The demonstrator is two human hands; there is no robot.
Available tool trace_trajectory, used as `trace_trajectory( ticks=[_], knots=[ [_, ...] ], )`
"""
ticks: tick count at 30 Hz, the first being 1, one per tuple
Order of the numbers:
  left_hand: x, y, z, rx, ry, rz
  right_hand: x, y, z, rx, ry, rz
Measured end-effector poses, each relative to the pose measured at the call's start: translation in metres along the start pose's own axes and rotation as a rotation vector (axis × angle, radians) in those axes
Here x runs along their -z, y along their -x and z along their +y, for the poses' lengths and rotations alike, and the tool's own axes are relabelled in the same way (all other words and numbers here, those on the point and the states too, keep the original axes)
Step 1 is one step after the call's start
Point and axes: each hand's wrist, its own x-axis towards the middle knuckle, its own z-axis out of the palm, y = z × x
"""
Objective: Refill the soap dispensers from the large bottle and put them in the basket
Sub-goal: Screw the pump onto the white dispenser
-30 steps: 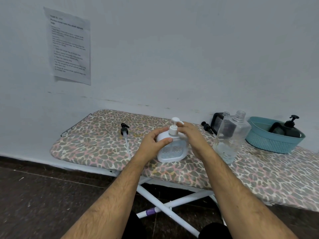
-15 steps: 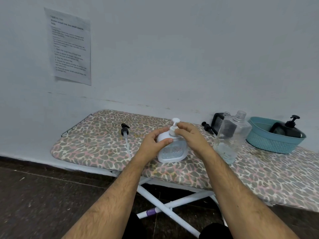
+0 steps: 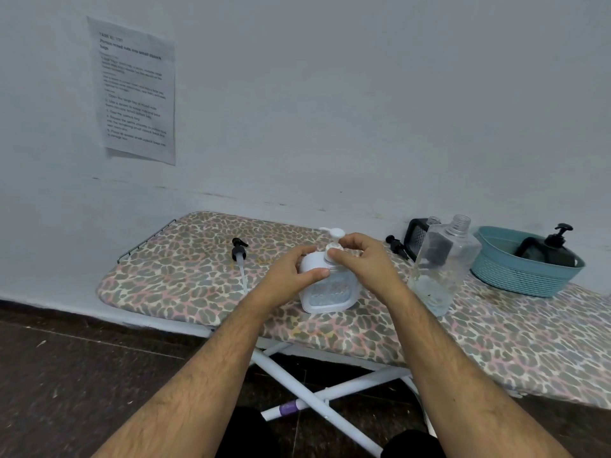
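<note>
**Pump collar being turned on the white dispenser**

Near the left end of the ironing board [image 3: 185, 285], a loose black pump [image 3: 238, 252] lies flat with its dip tube pointing toward the front edge. It is probably set there because the bottle it belongs to is open.

The white dispenser [image 3: 327, 289] stands upright close to the front edge, about midway along the visible board. The left hand [image 3: 291, 276] wraps its side, thumb across the front face and fingers round the back, to stop the body from spinning. The right hand [image 3: 360, 259] is curled on the collar at the base of the white pump head [image 3: 335, 233], thumb and fingertips pinching it, a grip that suits twisting the cap. Whether it is being tightened or loosened cannot be told from this view.

Just right of that hand, the large clear bottle [image 3: 443, 262] stands uncapped with only a little liquid at the bottom, kept within easy reach for pouring. Behind it, toward the back edge, lie a second black pump [image 3: 396, 246] and a dark dispenser [image 3: 417, 236] partly hidden by the bottle.

At the right end sits the teal basket [image 3: 522, 279], with one black dispenser [image 3: 555, 251] lying inside, so that one looks finished.
</note>
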Motion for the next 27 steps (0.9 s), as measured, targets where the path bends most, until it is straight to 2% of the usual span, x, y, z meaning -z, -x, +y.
trace_trajectory(
  ticks=[5,10,16,20,25,27],
  knots=[
    [0.008,0.005,-0.005,0.005,0.007,0.079,0.005,0.001,-0.009,0.000,-0.155,-0.106],
    [0.005,0.008,-0.007,-0.001,0.010,0.112,0.003,-0.001,-0.013,0.004,-0.145,-0.071],
    [0.004,0.008,-0.007,0.013,0.018,0.116,0.005,-0.004,-0.009,-0.035,-0.156,-0.120],
    [0.005,0.009,-0.005,0.019,0.024,0.101,0.003,-0.003,-0.009,-0.009,-0.156,-0.054],
    [0.007,0.010,-0.003,0.016,0.016,0.086,0.004,-0.004,-0.007,-0.045,-0.235,-0.116],
    [0.007,0.011,-0.002,0.012,0.019,0.086,0.002,-0.004,-0.005,-0.039,-0.215,-0.086]
  ],
)
